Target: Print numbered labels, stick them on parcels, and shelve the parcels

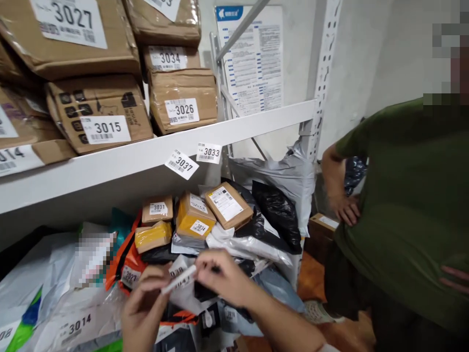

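My left hand [141, 313] and my right hand [220, 276] meet low in the middle, over a heap of parcels. Both pinch a small white label strip [179, 279] between thumb and fingers, the left at its lower end, the right at its upper end. Right under them lie a white mailer [183, 296] and dark poly bags [205, 313]. Behind the hands sit small cardboard boxes numbered 3031 [157, 209] and 3034 [194, 217], and a tilted brown box [229, 205].
A white shelf board [256, 124] crosses above with loose labels 3037 [181, 164] and 3033 [208, 152]. Numbered cartons [100, 115] stack on it. A person in a green shirt [410, 205] stands at the right, hand on hip. A perforated upright [326, 63] rises at the shelf's end.
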A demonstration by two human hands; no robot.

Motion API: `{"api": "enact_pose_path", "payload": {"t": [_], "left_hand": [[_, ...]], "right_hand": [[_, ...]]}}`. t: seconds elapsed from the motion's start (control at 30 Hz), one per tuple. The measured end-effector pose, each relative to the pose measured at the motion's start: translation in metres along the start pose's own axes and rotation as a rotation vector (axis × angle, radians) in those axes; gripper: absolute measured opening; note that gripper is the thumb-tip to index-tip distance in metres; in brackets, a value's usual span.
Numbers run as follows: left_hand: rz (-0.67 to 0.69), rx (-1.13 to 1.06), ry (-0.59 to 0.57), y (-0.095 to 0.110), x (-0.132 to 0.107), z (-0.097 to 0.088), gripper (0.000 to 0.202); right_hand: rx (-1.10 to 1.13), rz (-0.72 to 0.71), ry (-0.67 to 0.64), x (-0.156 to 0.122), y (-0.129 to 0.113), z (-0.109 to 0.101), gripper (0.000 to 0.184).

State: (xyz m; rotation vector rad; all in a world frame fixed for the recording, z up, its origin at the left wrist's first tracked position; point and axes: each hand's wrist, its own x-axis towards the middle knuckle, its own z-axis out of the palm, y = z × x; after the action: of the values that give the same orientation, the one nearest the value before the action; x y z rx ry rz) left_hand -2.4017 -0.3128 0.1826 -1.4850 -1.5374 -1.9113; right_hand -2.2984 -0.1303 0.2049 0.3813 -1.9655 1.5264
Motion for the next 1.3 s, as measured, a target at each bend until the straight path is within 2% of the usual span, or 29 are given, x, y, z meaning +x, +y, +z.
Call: {"api": "enact_pose_path", "payload": {"t": [0.03, 0.13, 0.2, 0.33, 0.47, 0.53, 0.57, 0.63, 0.7, 0.73, 0.77, 0.83, 0.93, 1.03, 1.1, 1.17, 1.23, 1.3], "left_hand": [[0.039, 0.06, -0.048, -0.001, -0.004, 0.001, 0.008], [0.103, 0.144, -0.182, -0.004, -0.013, 0.009, 0.018], [0.093, 0.171, -0.231, -0.006, -0.018, 0.016, 0.025], [-0.019, 0.186, -0.244, -0.016, -0.025, 0.021, 0.026], [-0.182, 0.222, -0.223, -0.028, -0.024, 0.018, 0.02], [-0.178, 0.291, -0.243, -0.032, -0.022, 0.018, 0.012], [-0.151, 0.317, -0.256, -0.034, -0.021, 0.018, 0.008], [-0.081, 0.366, -0.275, -0.035, -0.018, 0.017, 0.006], [-0.031, 0.429, -0.226, -0.033, -0.012, 0.015, 0.008], [-0.013, 0.445, -0.204, -0.03, -0.008, 0.014, 0.008], [-0.004, 0.437, -0.198, -0.027, -0.002, 0.013, 0.008], [0.005, 0.331, -0.211, -0.021, 0.009, 0.01, 0.006], [0.038, 0.159, -0.266, -0.014, 0.024, 0.012, 0.011], [0.036, 0.126, -0.305, -0.015, 0.027, 0.02, 0.011], [-0.046, 0.076, -0.291, -0.021, 0.023, 0.025, 0.009], [-0.151, -0.003, -0.241, -0.028, 0.016, 0.028, 0.017], [-0.212, -0.076, -0.207, -0.034, 0.01, 0.026, 0.03], [-0.221, -0.073, -0.209, -0.035, 0.006, 0.02, 0.039]], "right_hand": [[-0.01, 0.023, 0.002, -0.013, 0.01, 0.01, 0.044], [-0.015, 0.009, 0.295, -0.036, 0.04, 0.028, 0.052], [0.028, 0.015, 0.38, -0.04, 0.056, 0.03, 0.049], [0.085, 0.003, 0.325, -0.044, 0.071, 0.024, 0.03], [0.124, 0.006, 0.47, -0.049, 0.072, 0.017, 0.022], [0.109, 0.011, 0.506, -0.051, 0.074, 0.012, 0.019], [0.11, 0.012, 0.482, -0.052, 0.075, 0.008, 0.019], [0.143, 0.0, 0.317, -0.047, 0.073, -0.004, 0.023], [0.171, -0.055, 0.161, -0.032, 0.064, -0.02, 0.031], [0.185, -0.093, 0.164, -0.019, 0.055, -0.027, 0.035], [0.2, -0.137, 0.233, -0.002, 0.044, -0.034, 0.036], [0.287, -0.161, 0.464, 0.038, 0.014, -0.041, 0.033], [0.463, -0.128, 0.549, 0.102, -0.028, -0.034, 0.043], [0.611, -0.11, 0.614, 0.143, -0.049, -0.015, 0.037], [0.645, -0.144, 0.645, 0.151, -0.053, -0.001, 0.032], [0.62, -0.189, 0.653, 0.14, -0.057, 0.007, 0.028], [0.532, -0.221, 0.618, 0.113, -0.06, 0.005, 0.024], [0.383, -0.216, 0.488, 0.074, -0.057, -0.012, 0.021]]}}
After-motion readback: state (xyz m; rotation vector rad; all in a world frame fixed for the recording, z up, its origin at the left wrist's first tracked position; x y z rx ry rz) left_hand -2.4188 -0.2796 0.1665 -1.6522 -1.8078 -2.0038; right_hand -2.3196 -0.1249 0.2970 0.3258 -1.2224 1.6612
